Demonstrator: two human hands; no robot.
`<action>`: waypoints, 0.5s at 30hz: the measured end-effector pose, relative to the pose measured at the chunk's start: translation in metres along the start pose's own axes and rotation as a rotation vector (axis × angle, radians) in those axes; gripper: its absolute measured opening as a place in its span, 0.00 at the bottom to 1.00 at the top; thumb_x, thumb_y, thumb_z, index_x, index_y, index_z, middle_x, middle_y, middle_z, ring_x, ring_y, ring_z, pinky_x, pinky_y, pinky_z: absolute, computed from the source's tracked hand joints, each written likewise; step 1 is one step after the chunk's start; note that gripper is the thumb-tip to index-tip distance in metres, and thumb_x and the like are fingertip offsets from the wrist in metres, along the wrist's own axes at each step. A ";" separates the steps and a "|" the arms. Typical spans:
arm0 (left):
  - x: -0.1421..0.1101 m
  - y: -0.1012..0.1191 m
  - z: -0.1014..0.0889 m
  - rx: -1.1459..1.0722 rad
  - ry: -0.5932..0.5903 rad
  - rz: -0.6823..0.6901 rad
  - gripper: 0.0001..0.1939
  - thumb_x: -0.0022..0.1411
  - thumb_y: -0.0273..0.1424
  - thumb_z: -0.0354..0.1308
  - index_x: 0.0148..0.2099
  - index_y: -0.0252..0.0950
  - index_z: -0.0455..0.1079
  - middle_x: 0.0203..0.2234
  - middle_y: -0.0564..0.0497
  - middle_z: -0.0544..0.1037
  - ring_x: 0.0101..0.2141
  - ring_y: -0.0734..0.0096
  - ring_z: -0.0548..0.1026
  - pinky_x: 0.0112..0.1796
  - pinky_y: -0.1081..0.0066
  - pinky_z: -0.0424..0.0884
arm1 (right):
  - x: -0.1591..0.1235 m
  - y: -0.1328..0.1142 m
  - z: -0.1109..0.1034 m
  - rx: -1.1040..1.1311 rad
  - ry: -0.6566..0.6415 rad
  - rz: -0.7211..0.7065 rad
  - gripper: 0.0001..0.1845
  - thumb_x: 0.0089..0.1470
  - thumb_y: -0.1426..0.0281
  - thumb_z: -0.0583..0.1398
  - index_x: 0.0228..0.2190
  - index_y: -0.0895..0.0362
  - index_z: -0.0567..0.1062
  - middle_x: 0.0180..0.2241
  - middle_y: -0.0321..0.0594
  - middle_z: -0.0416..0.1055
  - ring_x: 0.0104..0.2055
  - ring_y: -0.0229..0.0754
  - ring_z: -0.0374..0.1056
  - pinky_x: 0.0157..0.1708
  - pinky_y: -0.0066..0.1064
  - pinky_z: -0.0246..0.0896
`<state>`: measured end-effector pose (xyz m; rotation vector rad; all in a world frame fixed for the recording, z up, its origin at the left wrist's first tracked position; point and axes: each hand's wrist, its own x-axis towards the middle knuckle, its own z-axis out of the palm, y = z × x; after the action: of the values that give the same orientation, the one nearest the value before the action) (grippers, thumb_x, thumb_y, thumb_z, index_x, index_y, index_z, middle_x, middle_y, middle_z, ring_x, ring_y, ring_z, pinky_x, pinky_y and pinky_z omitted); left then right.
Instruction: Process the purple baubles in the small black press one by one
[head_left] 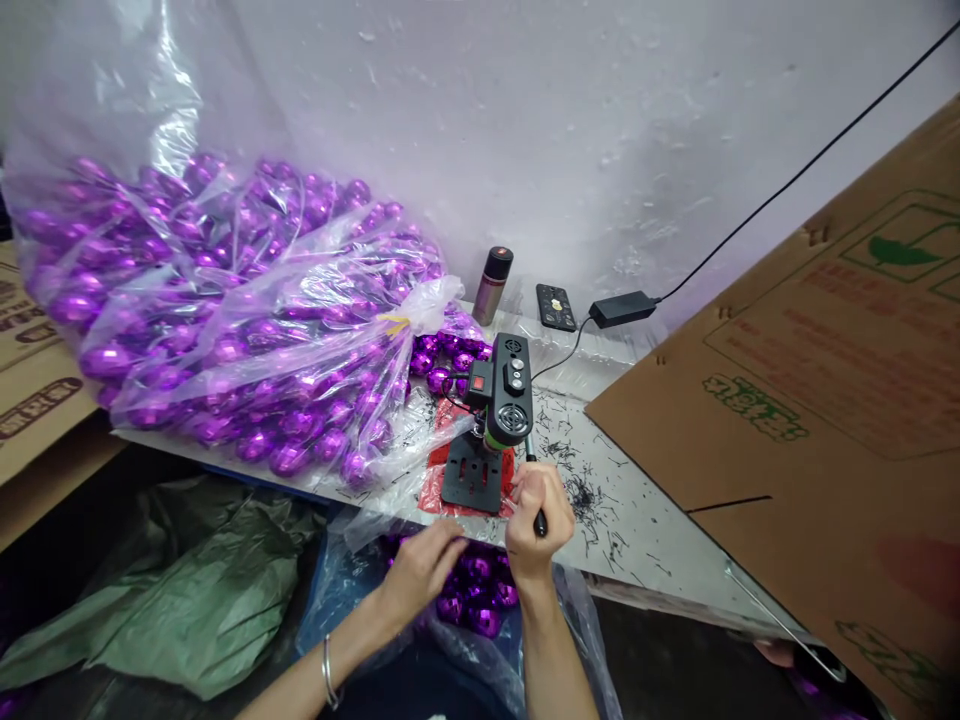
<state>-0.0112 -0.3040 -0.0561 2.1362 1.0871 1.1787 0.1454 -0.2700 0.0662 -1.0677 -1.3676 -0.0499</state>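
My right hand (pixel 540 515) is wrapped around a black handle (pixel 541 524) at the right side of a small black machine. This machine (pixel 512 385) has round vents, buttons and a flat slotted base plate (pixel 472 478). The handle's far end passes behind the machine, so I cannot tell whether they join. By the table's front edge, left of my right hand, is my left hand (pixel 424 565), its fingers bent and pressed together; whatever they hold is hidden. Shiny purple faceted balls (pixel 480 600) lie in an open plastic bag just below both hands.
A large tied clear bag (pixel 247 330) of purple balls fills the table's left. Behind the machine stand a spray can (pixel 493 286), a phone (pixel 555 307) and a power adapter (pixel 622 309). Black scraps (pixel 585 490) litter the table. A cardboard box (pixel 810 400) leans at right.
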 end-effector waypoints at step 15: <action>0.237 -0.063 -0.023 0.192 0.062 -0.707 0.21 0.64 0.34 0.64 0.55 0.27 0.71 0.45 0.26 0.82 0.51 0.37 0.80 0.52 0.51 0.72 | -0.002 0.003 0.000 -0.011 -0.019 -0.050 0.17 0.63 0.81 0.52 0.24 0.54 0.63 0.24 0.32 0.64 0.27 0.35 0.64 0.28 0.29 0.57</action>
<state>0.0187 -0.0736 0.0260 1.6019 1.8371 0.8214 0.1467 -0.2700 0.0628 -1.0454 -1.4122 -0.0842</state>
